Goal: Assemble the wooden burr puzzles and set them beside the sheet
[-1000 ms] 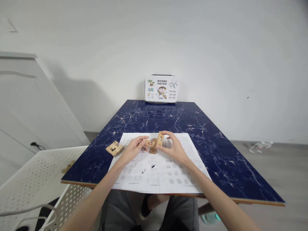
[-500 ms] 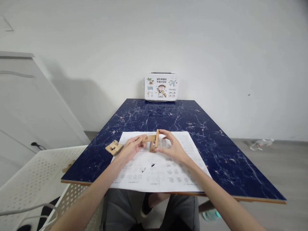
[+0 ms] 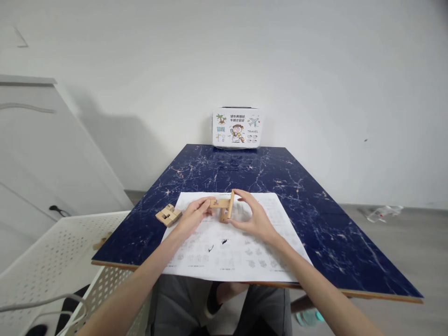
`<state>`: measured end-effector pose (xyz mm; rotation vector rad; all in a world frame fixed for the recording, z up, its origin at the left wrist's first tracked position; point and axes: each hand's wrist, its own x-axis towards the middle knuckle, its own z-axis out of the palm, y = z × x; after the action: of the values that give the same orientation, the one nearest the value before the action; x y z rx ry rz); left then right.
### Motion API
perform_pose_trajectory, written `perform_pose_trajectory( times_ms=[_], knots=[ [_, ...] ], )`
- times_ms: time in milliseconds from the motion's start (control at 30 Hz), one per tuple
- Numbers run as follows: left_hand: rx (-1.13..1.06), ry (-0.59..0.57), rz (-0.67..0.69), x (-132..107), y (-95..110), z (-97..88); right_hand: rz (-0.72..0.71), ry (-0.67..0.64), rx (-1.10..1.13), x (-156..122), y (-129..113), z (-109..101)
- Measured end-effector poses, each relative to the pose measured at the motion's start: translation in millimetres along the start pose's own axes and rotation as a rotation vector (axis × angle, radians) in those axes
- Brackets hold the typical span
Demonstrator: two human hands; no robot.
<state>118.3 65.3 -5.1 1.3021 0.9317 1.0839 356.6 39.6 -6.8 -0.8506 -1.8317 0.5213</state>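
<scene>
Over the printed sheet (image 3: 241, 259), my left hand (image 3: 194, 217) pinches the left end of a flat notched wooden piece (image 3: 221, 204). My right hand (image 3: 255, 217) grips an upright wooden stick (image 3: 231, 204) by its two ends, thumb below and fingertips on top. Stick and flat piece meet at the right end, and another short wooden block (image 3: 224, 215) sits below them; whether they are locked together I cannot tell. Left of my left hand, a small cluster of interlocked wooden blocks (image 3: 168, 215) rests at the sheet's edge.
The dark blue marbled table (image 3: 238, 170) carries a white cartoon-printed case (image 3: 237, 128) at its far edge, against the wall. A white perforated basket (image 3: 52, 242) with cables stands at lower left. A clear plastic wrapper (image 3: 384, 213) lies on the floor at right.
The view has shifted slightly. My left hand's fingers have drawn back a little, showing more of the flat piece's notch, and the stick has turned slightly in my right hand.
</scene>
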Motion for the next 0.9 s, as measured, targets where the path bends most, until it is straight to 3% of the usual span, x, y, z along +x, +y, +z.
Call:
perform_pose_trajectory(
  times_ms=[267,533,900],
  knots=[
    [0.037,-0.034,0.008,-3.3,7.3,-0.9,-0.02,-0.059,-0.057,-1.2,-0.8,7.3],
    [0.322,-0.065,0.087,-5.9,9.9,2.1,-0.011,-0.065,-0.047,-3.2,-3.1,3.6],
    [0.353,-0.113,0.075,-11.4,18.0,3.0,-0.009,-0.097,-0.063,-6.7,-2.0,3.1]
  ],
)
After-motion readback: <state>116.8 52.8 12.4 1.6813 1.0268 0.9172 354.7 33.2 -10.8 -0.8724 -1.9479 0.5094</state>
